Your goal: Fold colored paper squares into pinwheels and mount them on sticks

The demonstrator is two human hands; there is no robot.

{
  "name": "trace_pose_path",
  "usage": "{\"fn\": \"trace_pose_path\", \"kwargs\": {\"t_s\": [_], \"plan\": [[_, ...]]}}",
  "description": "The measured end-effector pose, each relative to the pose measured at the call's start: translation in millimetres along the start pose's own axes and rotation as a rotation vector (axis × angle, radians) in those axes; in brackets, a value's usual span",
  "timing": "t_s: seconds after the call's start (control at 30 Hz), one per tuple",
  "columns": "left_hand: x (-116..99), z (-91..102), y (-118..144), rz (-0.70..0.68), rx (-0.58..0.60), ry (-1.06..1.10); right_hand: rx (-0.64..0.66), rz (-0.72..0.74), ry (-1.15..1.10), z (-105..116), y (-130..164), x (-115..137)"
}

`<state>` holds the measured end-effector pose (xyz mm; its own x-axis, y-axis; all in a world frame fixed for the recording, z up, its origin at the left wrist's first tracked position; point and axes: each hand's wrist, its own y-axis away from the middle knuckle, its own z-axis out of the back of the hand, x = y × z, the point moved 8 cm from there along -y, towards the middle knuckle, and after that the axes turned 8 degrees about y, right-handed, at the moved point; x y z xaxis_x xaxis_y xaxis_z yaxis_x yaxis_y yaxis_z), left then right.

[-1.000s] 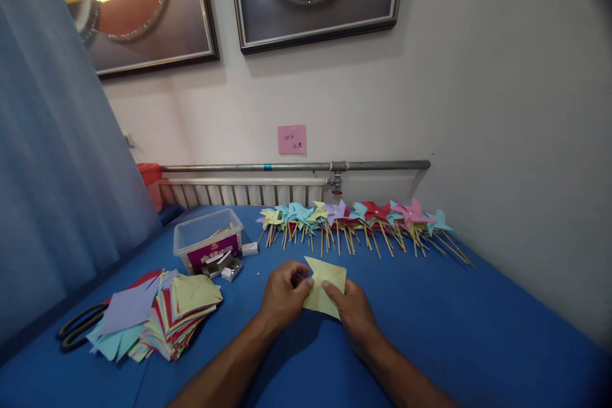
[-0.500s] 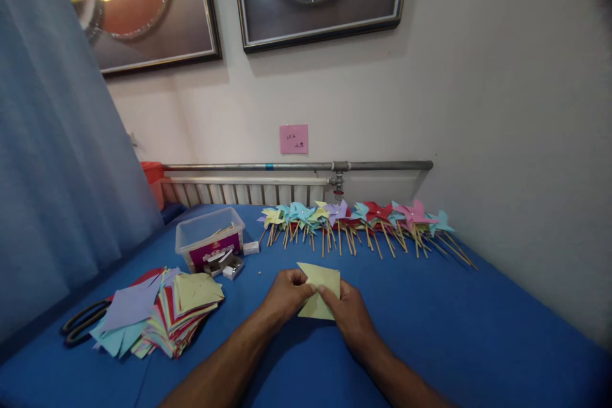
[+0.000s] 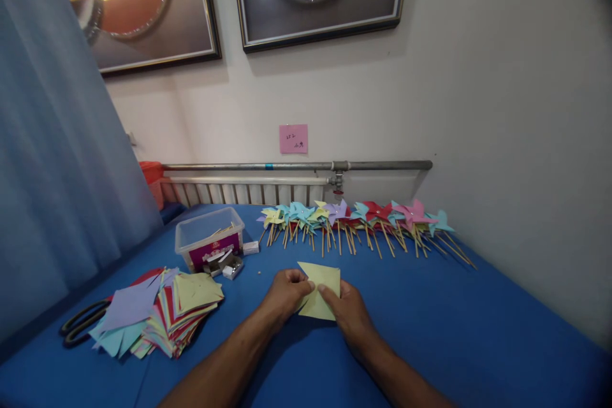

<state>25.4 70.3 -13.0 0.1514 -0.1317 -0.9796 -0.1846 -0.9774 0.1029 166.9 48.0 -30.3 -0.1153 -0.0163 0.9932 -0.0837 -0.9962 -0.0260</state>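
Observation:
A pale yellow paper square (image 3: 325, 303) is held between my two hands above the blue cloth. My left hand (image 3: 285, 293) pinches its left side, thumb on the face and fingers behind. On the right edge, my right hand (image 3: 351, 309) grips it the same way, thumb pressed near the middle. The fingers behind the sheet are hidden. Off to the left lies a pile of coloured paper pieces (image 3: 198, 293) in yellow, red, blue and purple. Scissors with black handles (image 3: 83, 322) are partly tucked under that pile.
A clear plastic tub (image 3: 210, 229) with thin sticks stands at the back left, small open boxes (image 3: 232, 266) before it. Paper pinwheels on sticks (image 3: 377, 211) lie in a row along the back. Behind run a pipe (image 3: 296, 166) and radiator; a curtain (image 3: 71, 140) hangs left.
My left thumb has shifted slightly left on the paper, widening the gap between my thumbs. The paper and my right hand stay nearly in place.

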Motion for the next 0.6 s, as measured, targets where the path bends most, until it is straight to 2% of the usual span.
{"fn": "trace_pose_path", "kwargs": {"t_s": [0.37,0.6], "plan": [[-6.0,3.8,1.0,-0.01,-0.098,-0.087,0.032,0.02,-0.025,-1.9,1.7,6.2],[-5.5,1.4,0.8,-0.023,-0.063,-0.068,0.002,0.038,0.028,1.7,-3.0,-1.3]]}}
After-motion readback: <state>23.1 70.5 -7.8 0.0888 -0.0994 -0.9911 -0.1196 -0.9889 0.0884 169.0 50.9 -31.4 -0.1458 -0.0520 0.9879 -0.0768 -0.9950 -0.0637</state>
